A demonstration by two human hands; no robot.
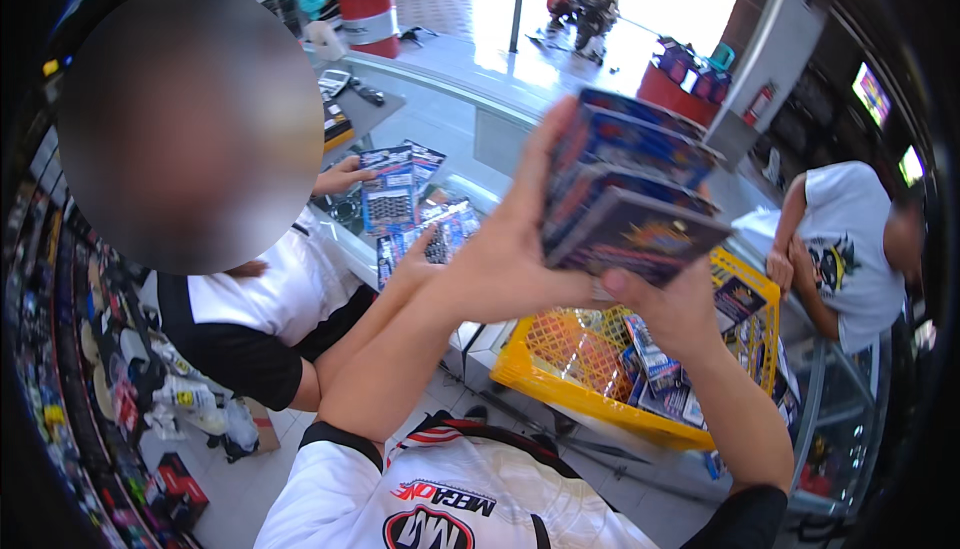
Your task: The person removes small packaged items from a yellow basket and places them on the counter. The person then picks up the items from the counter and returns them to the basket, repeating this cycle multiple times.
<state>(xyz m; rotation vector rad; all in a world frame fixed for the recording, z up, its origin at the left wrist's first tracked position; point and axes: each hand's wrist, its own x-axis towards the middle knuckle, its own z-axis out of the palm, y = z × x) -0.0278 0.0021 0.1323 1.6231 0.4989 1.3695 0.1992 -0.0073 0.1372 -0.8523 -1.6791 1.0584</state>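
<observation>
Both my hands grip one stack of dark blue carded packs, raised in front of me over the counter. My left hand clasps it from the left side, fingers up along the edge. From below and the right, my right hand supports it, thumb at the lower front. The packs are slightly fanned and blurred. Below them stands a yellow plastic crate with several similar packs lying loose inside.
A co-worker's hands at the left rest on carded packs with chains over a glass counter. Another person leans at the right. Stocked shelves line the far left; bags lie on the floor.
</observation>
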